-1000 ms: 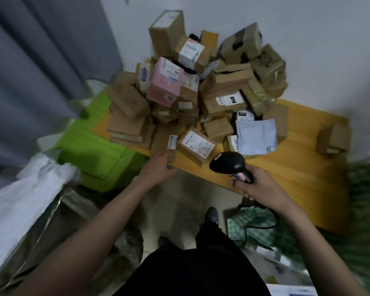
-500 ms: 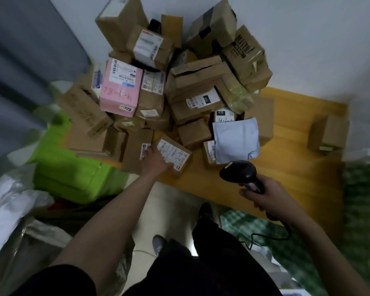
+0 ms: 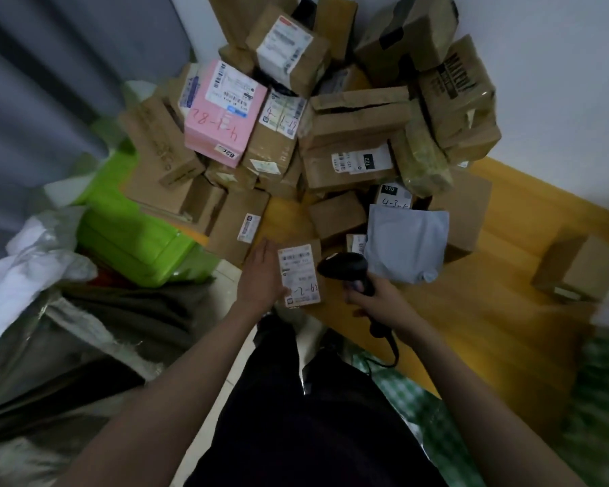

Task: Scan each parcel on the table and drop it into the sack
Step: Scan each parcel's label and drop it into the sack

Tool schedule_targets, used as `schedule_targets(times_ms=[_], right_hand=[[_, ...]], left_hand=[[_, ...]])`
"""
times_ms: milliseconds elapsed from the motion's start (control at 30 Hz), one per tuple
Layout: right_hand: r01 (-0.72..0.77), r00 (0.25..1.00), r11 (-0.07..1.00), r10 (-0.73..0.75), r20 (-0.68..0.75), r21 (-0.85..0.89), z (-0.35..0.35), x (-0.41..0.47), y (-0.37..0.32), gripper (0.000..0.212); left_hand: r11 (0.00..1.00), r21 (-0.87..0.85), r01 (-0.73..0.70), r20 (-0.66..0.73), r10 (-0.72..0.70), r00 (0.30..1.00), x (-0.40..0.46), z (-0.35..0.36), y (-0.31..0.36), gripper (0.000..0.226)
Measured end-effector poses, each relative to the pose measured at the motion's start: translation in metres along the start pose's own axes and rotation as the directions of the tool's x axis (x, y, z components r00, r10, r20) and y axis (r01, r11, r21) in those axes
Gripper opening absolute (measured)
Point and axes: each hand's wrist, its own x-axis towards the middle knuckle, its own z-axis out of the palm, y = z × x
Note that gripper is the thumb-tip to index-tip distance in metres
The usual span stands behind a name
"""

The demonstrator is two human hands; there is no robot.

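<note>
Just off the wooden surface (image 3: 506, 311), the left hand (image 3: 264, 279) grasps a small labelled parcel (image 3: 301, 274), label up. Beside it, the right hand (image 3: 377, 300) clenches a black scanner (image 3: 345, 267). At left lies the open sack (image 3: 68, 332).

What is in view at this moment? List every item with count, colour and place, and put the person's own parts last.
small labelled parcel: one, brown with a white label, at the table's near edge, held by the left hand
barcode scanner: one, black, corded, beside that label
pink box: one, pink, left of the heap
grey mailer bag: one, pale grey-blue, front of the heap
cardboard boxes: many, too heaped to count, brown, piled against the wall
lone box: one, brown, far right of the table
table: one, yellow wood
green bin: one, bright green, left of the table
sack: one, white-grey, lower left
left hand: gripping the parcel
right hand: gripping the scanner
</note>
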Motion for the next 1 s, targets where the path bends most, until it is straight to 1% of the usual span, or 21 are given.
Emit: schedule_targets(times_ms=[67,100,167,200,267,300,367,433,467,567,600,667,733,800,900,1000], right_hand=[[-0.043,0.998,0.998,0.04,0.054,0.05,0.01,0.015,-0.002,0.024],[-0.06,0.996,0.997,0.056,0.069,0.052,0.014,0.023,-0.001,0.025],[-0.078,0.994,0.996,0.075,0.08,0.033,0.022,0.038,0.006,0.023],[-0.079,0.993,0.996,0.076,0.09,0.038,0.026,0.043,0.009,0.022],[-0.08,0.992,0.995,0.073,0.098,0.066,0.034,0.047,0.008,0.028],[-0.07,0.995,0.995,0.064,0.075,0.077,0.037,0.046,0.004,0.03],[-0.025,0.999,0.994,0.022,0.031,0.102,0.038,0.042,-0.006,0.03],[0.018,1.0,0.991,-0.016,-0.012,0.131,0.035,0.036,-0.017,0.033],[0.042,0.999,0.988,-0.037,-0.032,0.149,0.033,0.032,-0.021,0.036],[0.12,0.992,0.975,-0.11,-0.064,0.187,0.022,0.014,-0.037,0.041],[0.143,0.988,0.969,-0.129,-0.08,0.199,0.019,0.01,-0.039,0.041],[0.176,0.981,0.959,-0.153,-0.117,0.221,0.013,-0.003,-0.047,0.04],[0.216,0.969,0.952,-0.183,-0.165,0.215,0.006,-0.016,-0.057,0.039],[0.251,0.955,0.948,-0.21,-0.21,0.194,-0.002,-0.027,-0.063,0.039],[0.277,0.945,0.948,-0.24,-0.222,0.156,-0.014,-0.041,-0.075,0.039],[0.308,0.921,0.946,-0.27,-0.281,0.098,-0.022,-0.056,-0.087,0.036]], left_hand=[[0.965,-0.187,0.185,0.01,-0.186,0.982,-0.01,0.003,0.003,0.114],[0.922,-0.275,0.273,0.058,-0.268,0.962,-0.013,0.006,0.003,0.105],[0.814,-0.422,0.4,0.202,-0.346,0.916,-0.014,0.012,0.003,0.075],[0.735,-0.498,0.46,0.289,-0.359,0.887,-0.015,0.014,0.004,0.062],[0.521,-0.627,0.58,0.448,-0.368,0.815,-0.014,0.018,0.006,0.055],[0.448,-0.663,0.599,0.48,-0.359,0.8,-0.015,0.018,0.008,0.052],[0.37,-0.709,0.6,0.478,-0.373,0.795,-0.018,0.018,0.012,0.05],[0.29,-0.761,0.58,0.472,-0.367,0.802,-0.027,0.007,0.018,0.056],[0.245,-0.8,0.548,0.457,-0.343,0.82,-0.031,0.0,0.022,0.053],[0.116,-0.876,0.468,0.422,-0.286,0.86,-0.047,-0.025,0.03,0.025],[0.091,-0.892,0.442,0.407,-0.263,0.875,-0.053,-0.034,0.031,0.023],[0.086,-0.912,0.402,0.377,-0.216,0.901,-0.063,-0.053,0.034,0.035],[0.132,-0.923,0.363,0.343,-0.151,0.927,-0.072,-0.071,0.038,0.055],[0.18,-0.925,0.335,0.328,-0.068,0.942,-0.078,-0.087,0.043,0.067],[0.229,-0.926,0.299,0.309,0.007,0.951,-0.082,-0.108,0.054,0.063],[0.241,-0.943,0.232,0.248,0.04,0.968,-0.084,-0.123,0.064,0.048]])
